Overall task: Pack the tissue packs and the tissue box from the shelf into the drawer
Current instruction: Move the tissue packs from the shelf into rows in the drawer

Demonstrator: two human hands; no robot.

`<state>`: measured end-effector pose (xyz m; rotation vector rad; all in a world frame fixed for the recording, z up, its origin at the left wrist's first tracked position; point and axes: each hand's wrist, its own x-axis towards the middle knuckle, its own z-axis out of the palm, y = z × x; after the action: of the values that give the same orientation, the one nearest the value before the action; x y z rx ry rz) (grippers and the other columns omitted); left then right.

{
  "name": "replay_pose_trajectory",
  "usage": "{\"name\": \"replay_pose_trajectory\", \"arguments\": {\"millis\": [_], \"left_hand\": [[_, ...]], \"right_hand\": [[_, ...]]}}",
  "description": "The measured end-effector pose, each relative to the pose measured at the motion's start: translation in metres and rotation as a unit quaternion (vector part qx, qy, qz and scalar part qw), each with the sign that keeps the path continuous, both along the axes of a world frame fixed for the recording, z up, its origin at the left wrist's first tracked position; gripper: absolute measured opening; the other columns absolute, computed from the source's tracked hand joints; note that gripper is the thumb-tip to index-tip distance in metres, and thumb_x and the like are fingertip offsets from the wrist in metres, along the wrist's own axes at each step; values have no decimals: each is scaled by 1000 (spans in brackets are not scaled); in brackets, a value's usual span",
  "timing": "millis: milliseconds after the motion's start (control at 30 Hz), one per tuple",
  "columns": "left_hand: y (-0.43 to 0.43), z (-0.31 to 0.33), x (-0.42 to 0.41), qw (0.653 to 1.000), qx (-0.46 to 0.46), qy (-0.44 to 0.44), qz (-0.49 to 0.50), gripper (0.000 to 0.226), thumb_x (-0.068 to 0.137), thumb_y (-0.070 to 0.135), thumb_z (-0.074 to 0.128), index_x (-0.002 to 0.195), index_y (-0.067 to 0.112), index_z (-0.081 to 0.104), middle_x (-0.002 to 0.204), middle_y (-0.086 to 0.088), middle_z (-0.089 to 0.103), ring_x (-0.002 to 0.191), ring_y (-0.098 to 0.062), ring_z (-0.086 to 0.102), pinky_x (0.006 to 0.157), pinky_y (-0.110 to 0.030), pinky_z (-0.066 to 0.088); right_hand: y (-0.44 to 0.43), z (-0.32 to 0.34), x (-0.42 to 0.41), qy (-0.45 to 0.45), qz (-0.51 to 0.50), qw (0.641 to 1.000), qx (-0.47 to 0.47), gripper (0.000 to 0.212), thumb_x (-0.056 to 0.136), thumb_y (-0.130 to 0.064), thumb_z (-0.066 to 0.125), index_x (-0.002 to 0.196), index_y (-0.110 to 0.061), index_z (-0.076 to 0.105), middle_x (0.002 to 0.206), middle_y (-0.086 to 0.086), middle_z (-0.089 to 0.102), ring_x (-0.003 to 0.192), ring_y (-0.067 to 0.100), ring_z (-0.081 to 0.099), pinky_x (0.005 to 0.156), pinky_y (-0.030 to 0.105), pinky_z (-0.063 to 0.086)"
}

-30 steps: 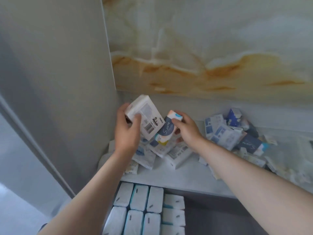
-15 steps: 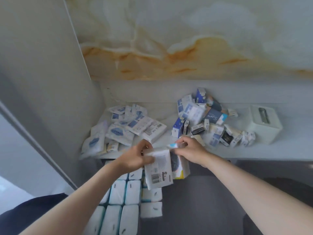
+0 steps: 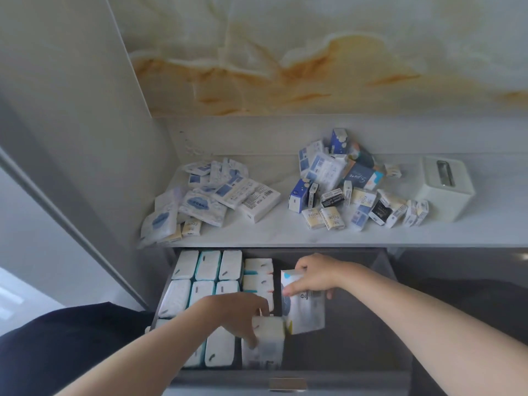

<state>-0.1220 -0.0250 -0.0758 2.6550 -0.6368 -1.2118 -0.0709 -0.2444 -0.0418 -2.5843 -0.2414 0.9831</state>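
Observation:
An open grey drawer (image 3: 357, 338) sits below the white shelf (image 3: 285, 237). Its left half is filled with rows of white tissue packs (image 3: 208, 265). My left hand (image 3: 237, 312) grips a white tissue pack (image 3: 267, 342) standing low in the drawer, next to those rows. My right hand (image 3: 314, 274) holds a white and blue tissue pack (image 3: 304, 308) just right of it, inside the drawer. On the shelf lie two heaps of tissue packs, one at the left (image 3: 211, 195) and one in the middle (image 3: 348, 184). A cream tissue box (image 3: 445, 190) stands at the shelf's right.
A grey cabinet wall (image 3: 85, 138) rises at the left. A marbled panel (image 3: 314, 52) backs the shelf. The drawer's right half shows bare grey floor. A metal handle (image 3: 287, 383) sits on the drawer's front edge.
Both hands came down from the shelf into the drawer, each carrying its pack. The view dropped with them, so the drawer now fills the lower frame.

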Motion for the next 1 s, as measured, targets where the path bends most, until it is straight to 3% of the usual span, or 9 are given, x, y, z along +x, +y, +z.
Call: {"name": "replay_pose_trajectory", "arguments": {"millis": [100, 200, 367, 500, 667, 833, 933, 1000], "left_hand": [[-1, -18, -4, 998, 51, -11, -43, 73, 71, 40, 81, 133, 28, 43, 129, 2, 53, 113, -22, 50, 90, -37, 47], [-2, -33, -6, 988, 92, -54, -114, 76, 69, 46, 83, 131, 23, 46, 123, -4, 58, 110, -26, 54, 88, -37, 44], [-4, -53, -11, 948, 131, -177, -231, 67, 73, 49, 78, 125, 17, 51, 114, -7, 62, 105, -27, 57, 98, -41, 36], [-3, -64, -15, 931, 147, -242, -230, 55, 79, 43, 73, 120, 12, 53, 111, -11, 61, 103, -30, 57, 99, -45, 36], [1, -80, -15, 927, 160, -262, -214, 53, 79, 52, 62, 116, 15, 53, 108, -10, 62, 101, -30, 55, 102, -47, 30], [-2, -87, -18, 930, 128, -288, -188, 74, 80, 65, 57, 129, 12, 45, 126, -16, 48, 111, -34, 46, 103, -49, 29], [-5, -88, -18, 928, 130, -300, -181, 83, 79, 68, 56, 134, 8, 37, 131, -18, 40, 112, -35, 43, 101, -49, 33], [-6, -88, -14, 928, 139, -305, -163, 82, 79, 63, 59, 133, 6, 35, 128, -18, 42, 110, -34, 44, 100, -47, 34]], "right_hand": [[4, -7, -7, -4, 59, 996, -66, 85, 61, -80, 69, 123, -25, 51, 120, -2, 51, 102, 19, 59, 84, 38, 54], [10, -16, -12, 18, 85, 993, -75, 88, 68, -76, 67, 134, -24, 40, 124, -2, 53, 104, 19, 55, 76, 34, 46], [28, -40, -21, 28, 142, 981, -132, 80, 64, -79, 64, 119, -21, 57, 107, 0, 64, 91, 21, 62, 76, 35, 51], [37, -49, -24, 78, 139, 977, -144, 89, 62, -75, 70, 128, -20, 50, 113, 0, 62, 95, 20, 61, 72, 33, 50], [38, -60, -30, 100, 156, 966, -182, 84, 69, -63, 64, 136, -19, 41, 122, 5, 56, 102, 25, 59, 80, 35, 50], [38, -66, -27, 100, 172, 958, -206, 88, 62, -68, 73, 131, -18, 51, 119, 2, 61, 99, 24, 62, 84, 35, 54], [37, -69, -27, 116, 187, 951, -217, 95, 60, -73, 72, 133, -19, 45, 123, 2, 59, 103, 25, 60, 87, 36, 53], [36, -65, -28, 130, 191, 952, -203, 88, 67, -66, 71, 136, -20, 40, 123, 2, 56, 103, 25, 58, 82, 33, 52]]}}
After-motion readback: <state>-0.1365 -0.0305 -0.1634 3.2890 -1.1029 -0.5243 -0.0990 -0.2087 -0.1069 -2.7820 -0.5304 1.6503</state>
